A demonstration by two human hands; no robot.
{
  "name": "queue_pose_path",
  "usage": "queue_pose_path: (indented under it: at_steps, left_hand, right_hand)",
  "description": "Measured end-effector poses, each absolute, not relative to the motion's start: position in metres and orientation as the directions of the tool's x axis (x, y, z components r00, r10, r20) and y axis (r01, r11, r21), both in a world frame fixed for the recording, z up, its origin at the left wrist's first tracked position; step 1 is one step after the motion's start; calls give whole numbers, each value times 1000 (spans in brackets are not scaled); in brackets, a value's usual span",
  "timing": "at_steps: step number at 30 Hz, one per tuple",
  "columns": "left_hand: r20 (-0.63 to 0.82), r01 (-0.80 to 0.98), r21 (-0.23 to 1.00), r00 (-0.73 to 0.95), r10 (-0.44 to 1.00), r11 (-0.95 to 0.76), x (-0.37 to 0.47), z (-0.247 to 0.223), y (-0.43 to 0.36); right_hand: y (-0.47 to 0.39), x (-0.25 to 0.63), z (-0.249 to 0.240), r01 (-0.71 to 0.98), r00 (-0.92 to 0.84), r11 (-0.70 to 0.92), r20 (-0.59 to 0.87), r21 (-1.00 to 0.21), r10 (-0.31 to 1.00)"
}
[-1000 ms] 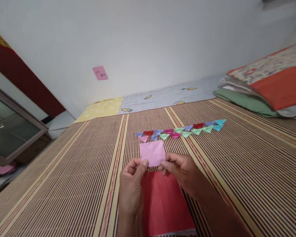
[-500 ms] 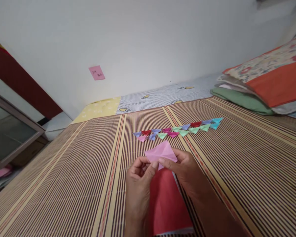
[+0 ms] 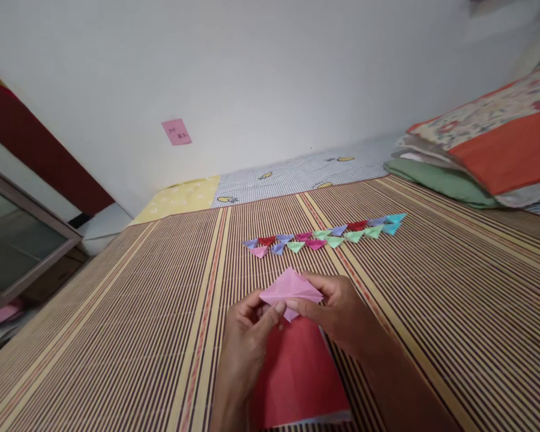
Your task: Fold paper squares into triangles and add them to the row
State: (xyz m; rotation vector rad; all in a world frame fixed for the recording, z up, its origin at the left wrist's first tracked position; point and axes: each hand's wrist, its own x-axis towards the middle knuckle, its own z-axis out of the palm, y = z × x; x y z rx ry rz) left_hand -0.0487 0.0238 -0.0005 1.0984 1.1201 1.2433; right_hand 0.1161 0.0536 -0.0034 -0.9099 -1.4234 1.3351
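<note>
Between my two hands is a creased pink square of paper, turned so that its corners point up, down and sideways. My left hand pinches its left part, thumb on the near face. With its thumb near the middle and fingers behind the right corner, my right hand grips the other side. Below the paper lies a red rectangular item with a pale near edge, partly covered by my left hand. Beyond my hands, two rows of small folded paper triangles in several colours lie on the mat.
A striped bamboo mat covers the bed. Patterned cloth runs along the white wall, where a pink note is stuck. Folded bedding is stacked at the right. A glass-fronted frame stands at the left edge.
Both hands have shifted slightly lower and left with the pink paper. The paper has flattened into a wider diamond, its top corner further left. The triangles have not moved.
</note>
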Motion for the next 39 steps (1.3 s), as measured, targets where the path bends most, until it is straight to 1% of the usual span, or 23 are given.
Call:
queue_pose_path:
  at_steps: [2, 4, 6, 8, 10, 13, 15, 17, 20, 22, 23, 25, 27, 29, 31, 33, 34, 36, 39]
  left_hand:
    - [-54, -89, 994, 54, 997, 58, -53, -5, 24]
    - [-89, -82, 992, 129, 988, 100, -56, -9, 25]
    - [-94, -92, 989, 185, 978, 112, -56, -11, 26]
    - [-70, -89, 992, 185, 980, 88, -55, -9, 26]
    - [-45, -69, 996, 147, 988, 55, -52, -8, 26]
    - [-25, -24, 999, 80, 996, 27, -50, -7, 25]
    - [-12, -11, 1000, 53, 999, 13, -48, -7, 25]
    - [16, -20, 1000, 31, 999, -16, -47, -7, 25]
    - [76, 21, 997, -59, 995, -75, -45, -5, 26]
    - [67, 51, 997, -104, 992, -62, -44, -3, 26]
    - [41, 38, 999, -94, 995, -37, -43, -2, 26]
    - [-28, -87, 996, -40, 999, 24, -41, -2, 26]
    - [-106, -312, 945, 6, 994, 103, -41, -2, 25]
    - [-194, -542, 820, 38, 980, 184, -43, -1, 25]
    - [-254, -682, 693, 71, 965, 233, -47, 0, 25]
    - [-257, -748, 627, 64, 964, 217, -52, 2, 25]
    - [-248, -760, 620, 48, 968, 196, -54, 2, 25]
    - [-233, -738, 652, 20, 972, 171, -56, 2, 25]
    - [-220, -647, 745, -13, 975, 159, -56, 2, 26]
  right_hand:
    - [53, 117, -4, -97, -283, 119, 142, -988, 949]
    - [54, 117, -6, -157, -306, 58, 104, -986, 946]
    - [55, 116, -9, -211, -325, 0, 70, -977, 943]
    - [57, 114, -12, -242, -338, -26, 59, -970, 939]
    - [58, 112, -13, -242, -330, -10, 72, -970, 941]
    - [58, 113, -11, -185, -258, 116, 162, -976, 952]
    - [57, 115, -7, -112, -215, 236, 256, -965, 943]
    - [54, 117, -1, -21, -211, 350, 346, -937, 914]
    - [49, 116, 6, 107, -228, 505, 473, -857, 851]
    - [47, 113, 7, 185, -235, 604, 562, -775, 793]
    - [47, 110, 6, 222, -232, 649, 607, -728, 760]
    - [46, 106, 4, 303, -228, 726, 692, -618, 685]
    - [46, 103, 0, 388, -229, 774, 761, -501, 607]
    - [46, 101, -4, 449, -252, 798, 799, -403, 545]
    - [46, 99, -8, 475, -282, 807, 808, -351, 518]
    - [46, 96, -12, 481, -310, 810, 799, -335, 514]
    - [46, 95, -14, 481, -324, 812, 792, -332, 516]
    - [46, 92, -18, 482, -349, 814, 781, -325, 518]
    - [47, 89, -19, 480, -354, 815, 777, -326, 520]
